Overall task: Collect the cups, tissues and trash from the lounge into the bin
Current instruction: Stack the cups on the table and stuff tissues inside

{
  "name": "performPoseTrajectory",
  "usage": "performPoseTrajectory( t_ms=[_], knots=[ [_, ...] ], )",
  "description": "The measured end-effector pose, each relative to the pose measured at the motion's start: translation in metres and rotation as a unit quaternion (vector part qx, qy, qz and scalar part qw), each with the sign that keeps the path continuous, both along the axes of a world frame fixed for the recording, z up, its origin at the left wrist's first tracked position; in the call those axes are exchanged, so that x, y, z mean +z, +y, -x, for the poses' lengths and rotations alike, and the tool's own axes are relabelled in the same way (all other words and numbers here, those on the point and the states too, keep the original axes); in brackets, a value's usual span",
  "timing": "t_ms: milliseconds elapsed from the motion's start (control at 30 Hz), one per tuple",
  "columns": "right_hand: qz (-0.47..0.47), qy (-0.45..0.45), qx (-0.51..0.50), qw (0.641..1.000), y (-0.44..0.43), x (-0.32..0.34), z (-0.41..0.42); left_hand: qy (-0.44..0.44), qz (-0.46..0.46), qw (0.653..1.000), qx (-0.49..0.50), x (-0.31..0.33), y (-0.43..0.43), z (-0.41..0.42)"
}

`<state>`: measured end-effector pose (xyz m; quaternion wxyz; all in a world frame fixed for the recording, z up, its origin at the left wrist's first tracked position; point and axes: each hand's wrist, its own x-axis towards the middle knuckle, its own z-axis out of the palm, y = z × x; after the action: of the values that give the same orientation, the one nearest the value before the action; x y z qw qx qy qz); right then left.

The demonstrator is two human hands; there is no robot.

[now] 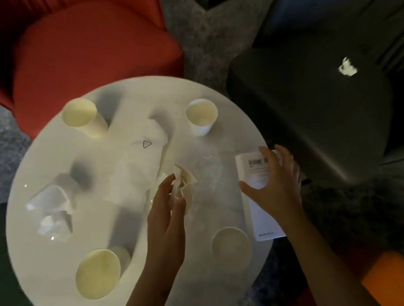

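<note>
Head view. Looks down on a round white table [43, 158]. Brings both bare forearms in from the lower edge, with the hands apart and each at its own thing.

Holds the left hand [166, 213] out toward mid-table, palm turned inward, fingers nearly straight, thumb set off from them. Touches the near edge of a crumpled tissue [186, 179] with forefinger and thumb tip, with no closed pinch to be seen.

Wraps the right hand [275, 180] over the far end of a white box [254, 171] with a barcode label, at the table's right rim. Lays the thumb along the box's left side and bends the spread fingers over its top edge.

Takes in four paper cups standing open-mouthed on the table: far-left cup [83, 118], far-right cup [201, 117], near-left cup [98, 273], and near-right cup [230, 245] just beside the box's near end.

Finds a flat clear wrapper [148, 143] with a triangle mark between the two far cups, crumpled clear film [210, 166] just right of the tissue, and a crumpled wrapper [52, 210] at the table's left side.

Beyond the table, on grey carpet [204, 38]: a red armchair [90, 53] and a black seat [309, 114] with a small white scrap [347, 67] lying on it.
</note>
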<state>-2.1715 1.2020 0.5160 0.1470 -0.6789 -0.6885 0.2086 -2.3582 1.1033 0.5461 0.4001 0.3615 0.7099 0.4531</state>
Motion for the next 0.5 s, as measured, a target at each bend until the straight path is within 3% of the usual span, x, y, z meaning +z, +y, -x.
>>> performPoseTrajectory(
  t_ms=[367, 500],
  knots=[
    [0.043, -0.056, 0.045, 0.996, 0.001, -0.031, 0.018, 0.008, 0.019, 1.000, 0.008, -0.032, -0.003, 0.006],
    [-0.002, 0.003, 0.087, 0.996, -0.004, -0.012, 0.044, 0.008, 0.019, 0.999, 0.026, -0.026, -0.011, 0.016]
  ],
)
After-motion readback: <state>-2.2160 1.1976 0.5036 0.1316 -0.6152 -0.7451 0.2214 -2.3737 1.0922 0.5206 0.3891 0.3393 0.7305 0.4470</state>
